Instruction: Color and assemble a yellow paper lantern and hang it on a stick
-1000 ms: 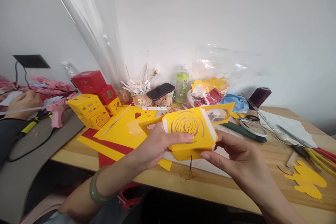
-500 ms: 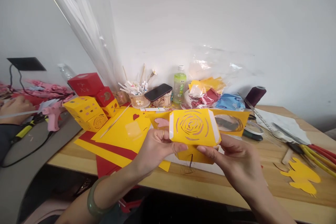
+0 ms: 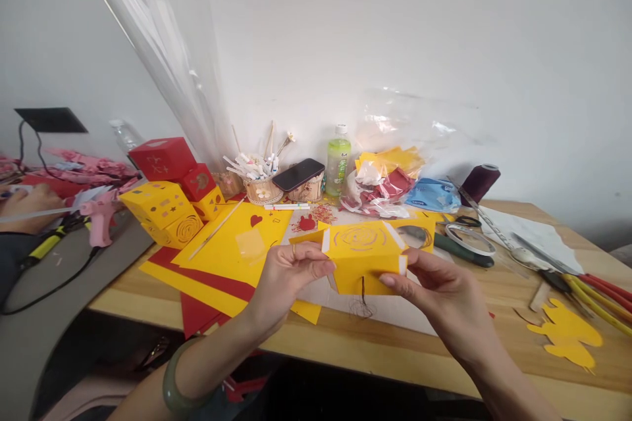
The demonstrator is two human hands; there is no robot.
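Note:
Between my two hands, above the table, is a partly folded yellow paper box. Its top panel has a cut-out spiral of curved slits, and pale strips run along its side flaps. A dark thread hangs from the front panel and ends in a loose tangle. My left hand pinches the left edge, thumb in front. On the right edge, my right hand grips with its thumb on the front panel. Side panels fold out behind, the right one with a large oval opening. Some fingertips are hidden behind the paper.
Finished red boxes and yellow boxes stack at the left beside a pink glue gun. A phone, a green bottle and a tape roll lie behind. Another person's hand is at far left.
The box has tipped so its front panel faces me more and its spiral top looks flatter. The side panels have swung inward, and a red cut-out behind now shows.

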